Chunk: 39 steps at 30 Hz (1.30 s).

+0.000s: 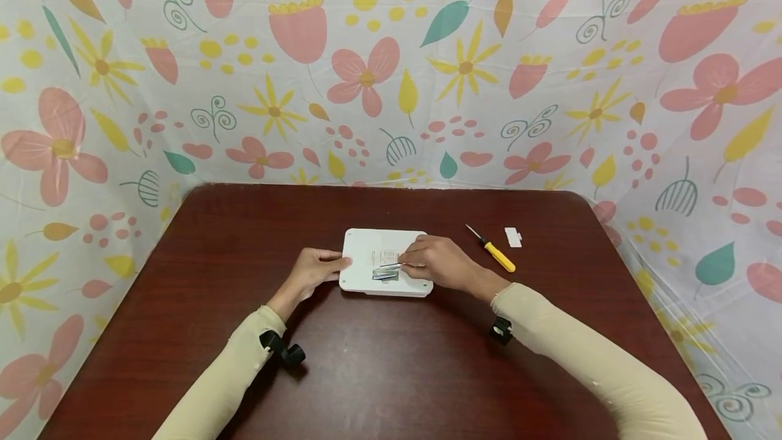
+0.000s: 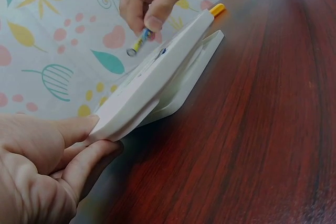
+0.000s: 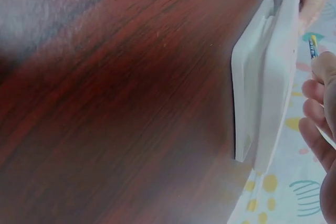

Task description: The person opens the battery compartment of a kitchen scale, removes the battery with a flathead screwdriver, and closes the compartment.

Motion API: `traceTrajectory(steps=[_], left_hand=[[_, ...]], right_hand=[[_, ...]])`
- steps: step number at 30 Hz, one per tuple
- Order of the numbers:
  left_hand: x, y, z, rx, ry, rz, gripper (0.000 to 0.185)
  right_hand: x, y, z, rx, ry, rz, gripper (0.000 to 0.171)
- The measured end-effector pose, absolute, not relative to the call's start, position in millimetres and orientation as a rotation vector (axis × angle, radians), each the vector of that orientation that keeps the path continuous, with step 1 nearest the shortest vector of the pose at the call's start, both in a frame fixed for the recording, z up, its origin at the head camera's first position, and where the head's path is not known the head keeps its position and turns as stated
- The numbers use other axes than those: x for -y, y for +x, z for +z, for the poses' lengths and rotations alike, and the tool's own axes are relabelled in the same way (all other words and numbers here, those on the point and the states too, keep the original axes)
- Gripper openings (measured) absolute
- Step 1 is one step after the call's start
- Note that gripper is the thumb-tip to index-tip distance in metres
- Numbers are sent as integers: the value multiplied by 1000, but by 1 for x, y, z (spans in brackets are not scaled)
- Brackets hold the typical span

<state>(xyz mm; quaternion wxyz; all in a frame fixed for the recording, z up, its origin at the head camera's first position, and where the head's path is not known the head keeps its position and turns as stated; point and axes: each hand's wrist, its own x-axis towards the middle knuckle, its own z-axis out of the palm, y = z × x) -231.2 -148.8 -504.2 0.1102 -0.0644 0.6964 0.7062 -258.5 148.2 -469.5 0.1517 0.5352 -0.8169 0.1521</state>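
Observation:
A white flat rectangular device (image 1: 359, 244) lies with its labelled underside up, and a wider plate shows beneath it in the wrist views. My left hand (image 1: 313, 270) pinches its left edge, thumb on top and fingers below. Over the device, my right hand (image 1: 444, 262) holds a small cylindrical battery (image 2: 138, 42) between thumb and fingers. The battery is blue and yellow, with one end pointing away from the fingertips. Below that hand, a battery compartment (image 1: 385, 275) stands uncovered near the device's front edge; metallic shapes show in it, too small to tell apart.
Right of the device lies a screwdriver (image 1: 501, 258) with a yellow handle. Beside it is a small white cover (image 1: 513, 237) with a tab. The dark red wooden table (image 1: 391, 372) ends at a flower-patterned curtain (image 1: 366, 121) behind and at both sides.

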Motion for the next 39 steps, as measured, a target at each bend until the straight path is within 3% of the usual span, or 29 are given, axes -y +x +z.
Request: traceTrajectory(steps=[15, 24, 39], left_hand=[[149, -232, -508, -2016, -188, 2087, 42], [148, -231, -507, -2037, -202, 2066, 42], [148, -231, -508, -2049, -197, 2060, 41]], right_hand=[[-187, -259, -456, 2477, 1094, 987, 12], [-227, -268, -458, 2515, 829, 927, 12], [-265, -279, -478, 2628, 701, 780, 16]])
